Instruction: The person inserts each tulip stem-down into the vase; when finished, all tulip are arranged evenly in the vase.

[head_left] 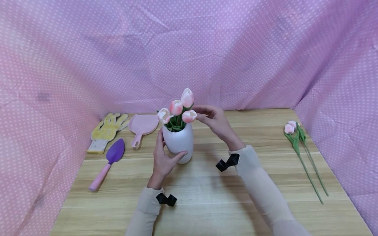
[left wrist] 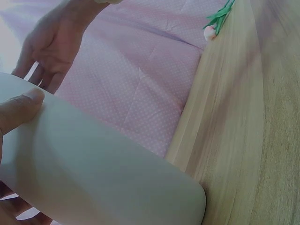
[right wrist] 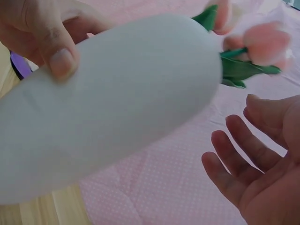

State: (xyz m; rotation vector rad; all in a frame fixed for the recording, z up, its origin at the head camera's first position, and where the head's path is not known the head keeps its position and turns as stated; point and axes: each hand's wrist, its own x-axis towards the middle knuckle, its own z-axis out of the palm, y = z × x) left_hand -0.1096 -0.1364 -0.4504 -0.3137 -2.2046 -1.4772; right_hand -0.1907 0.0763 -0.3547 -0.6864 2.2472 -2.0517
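Observation:
A white vase (head_left: 179,144) stands on the wooden table with several pink-and-white tulips (head_left: 176,107) and green leaves rising from its mouth. My left hand (head_left: 165,160) grips the vase from the left, its thumb across the front; part of the other fingers is hidden behind it. Close to the right side of the blooms is my right hand (head_left: 217,123). In the right wrist view, the right hand (right wrist: 267,164) has its fingers spread and loosely bent, apart from the vase, with nothing between them.
Two loose tulips (head_left: 296,141) lie at the table's right. On the left are a yellow-and-white glove (head_left: 106,132), a purple trowel with a pink handle (head_left: 115,152) and a pink dustpan (head_left: 143,124). Pink dotted cloth (head_left: 206,59) hangs behind and at both sides.

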